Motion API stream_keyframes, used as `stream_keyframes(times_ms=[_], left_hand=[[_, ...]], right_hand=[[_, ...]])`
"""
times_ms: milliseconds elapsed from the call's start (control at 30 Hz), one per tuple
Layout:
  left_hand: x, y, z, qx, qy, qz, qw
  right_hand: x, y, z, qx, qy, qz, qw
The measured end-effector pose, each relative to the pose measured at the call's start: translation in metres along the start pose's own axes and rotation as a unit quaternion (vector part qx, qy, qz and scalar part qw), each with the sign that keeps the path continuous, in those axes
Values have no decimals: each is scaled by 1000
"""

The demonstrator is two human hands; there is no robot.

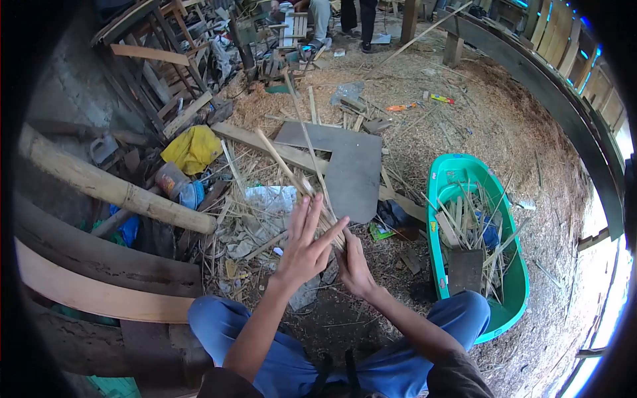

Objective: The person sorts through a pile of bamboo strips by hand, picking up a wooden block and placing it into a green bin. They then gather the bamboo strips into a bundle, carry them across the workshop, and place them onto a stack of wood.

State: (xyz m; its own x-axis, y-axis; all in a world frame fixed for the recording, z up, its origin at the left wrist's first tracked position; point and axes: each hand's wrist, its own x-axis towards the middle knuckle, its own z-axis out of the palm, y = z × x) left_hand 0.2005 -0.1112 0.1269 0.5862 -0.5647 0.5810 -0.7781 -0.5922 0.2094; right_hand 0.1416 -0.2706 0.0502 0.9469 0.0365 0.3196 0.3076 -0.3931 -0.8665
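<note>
I am seated with both knees in blue trousers at the bottom of the view. My left hand (306, 244) is raised with fingers spread apart; its fingertips touch a bundle of thin bamboo strips (292, 169) that slants up and to the left. Just to its right, my right hand (353, 260) is closed around the lower end of the same bundle. The strips' bottom ends are hidden behind my hands.
A green plastic tub (443, 174) holding strips and a dark board sits at the right. A grey flat board (355, 166) lies ahead, with a thick bamboo pole (99, 182) and yellow cloth (192, 149) at left. Wood scrap and shavings cover the floor. Another person's legs (318, 16) appear far back.
</note>
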Motion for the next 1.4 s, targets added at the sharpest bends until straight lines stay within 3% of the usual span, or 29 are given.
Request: stream_keyframes(times_ms=[167,333,400,533,600,767,867,933,1133,1267,1400], left_hand=[[6,11,14,-48,40,45,997],[11,12,22,19,112,89,989],[10,12,30,-39,87,75,993],[9,22,38,-48,64,71,994],[11,20,39,-70,49,64,994],[19,22,32,-42,29,66,997],[19,23,33,-39,13,46,998],[20,24,33,-16,20,38,999],[19,20,35,31,-3,42,999],[21,16,37,23,22,55,998],[21,17,36,8,11,26,1000]], right_hand=[[-5,12,-7,-8,28,-45,999],[4,-11,-27,7,53,-53,997],[5,-17,-30,92,39,40,994],[5,-8,-27,73,69,-7,995],[7,-15,-32,116,57,79,988],[11,3,-32,123,88,86,985],[11,15,-30,67,54,69,994],[11,19,-29,110,-4,141,984],[14,16,-29,112,35,46,992],[8,18,-20,131,64,51,988],[4,22,-19,68,86,50,993]])
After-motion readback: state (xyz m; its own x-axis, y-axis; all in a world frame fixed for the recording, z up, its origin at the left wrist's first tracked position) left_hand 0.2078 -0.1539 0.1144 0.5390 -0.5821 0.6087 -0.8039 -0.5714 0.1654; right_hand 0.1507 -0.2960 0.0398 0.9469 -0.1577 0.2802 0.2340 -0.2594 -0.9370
